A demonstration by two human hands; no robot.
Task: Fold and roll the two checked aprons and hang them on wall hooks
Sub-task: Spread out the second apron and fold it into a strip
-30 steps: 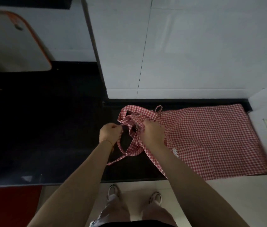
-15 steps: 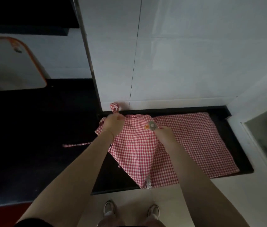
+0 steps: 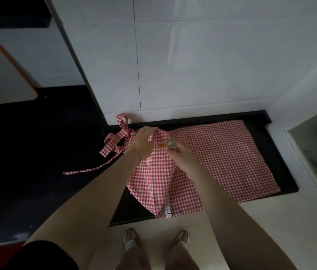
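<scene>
A red-and-white checked apron (image 3: 221,156) lies spread on the black counter (image 3: 36,162). Its bib end (image 3: 151,182) is folded over toward me, with a grey flower badge (image 3: 170,143) and an orange label at its top. My left hand (image 3: 142,145) grips the folded bib's top left edge. My right hand (image 3: 181,156) pinches the cloth just below the badge. The apron's straps (image 3: 114,141) trail off to the left, one long tie stretching across the counter. I see only one apron.
White tiled wall (image 3: 192,65) rises directly behind the counter. A white board with an orange rim (image 3: 3,75) leans at the far left. A white ledge (image 3: 299,152) borders the counter's right end. My shoes stand on pale floor tiles (image 3: 202,215) below the counter's edge.
The bib end has been lifted and folded over onto the apron's body. The straps that were bunched in my hands now trail to the left. The view has tilted upward.
</scene>
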